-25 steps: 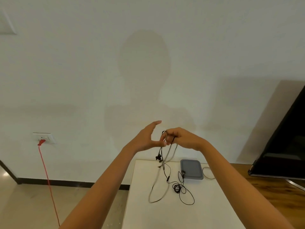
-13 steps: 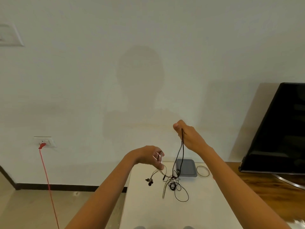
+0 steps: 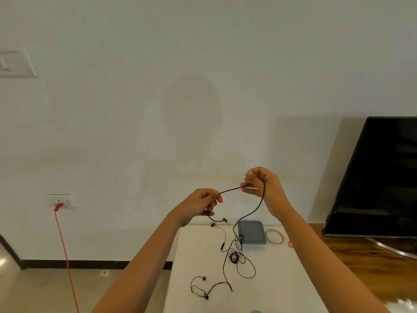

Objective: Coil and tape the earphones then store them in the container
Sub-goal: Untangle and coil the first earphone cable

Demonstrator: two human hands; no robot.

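Both hands are raised above the white table [image 3: 282,279]. My left hand [image 3: 200,203] pinches the black earphone cable [image 3: 261,201], with two earbuds dangling just below it. My right hand [image 3: 262,184] pinches the same cable farther along, so a short stretch runs taut between the hands. From my right hand the cable hangs down to a tangle on the table. A second pair of earphones [image 3: 208,288] lies loose near the table's front. The grey container [image 3: 251,232] sits lidded at the table's far edge. A roll of clear tape [image 3: 274,236] lies to its right.
A small red band [image 3: 290,244] lies right of the tape. A black TV screen [image 3: 381,177] leans on a wooden surface [image 3: 370,263] at the right. A red cord [image 3: 64,249] hangs from a wall socket [image 3: 61,201] at the left.
My left hand has risen and now grips the cable near the earbuds. My right hand has shifted right, pulling a stretch taut. The view has tilted down, showing more table.
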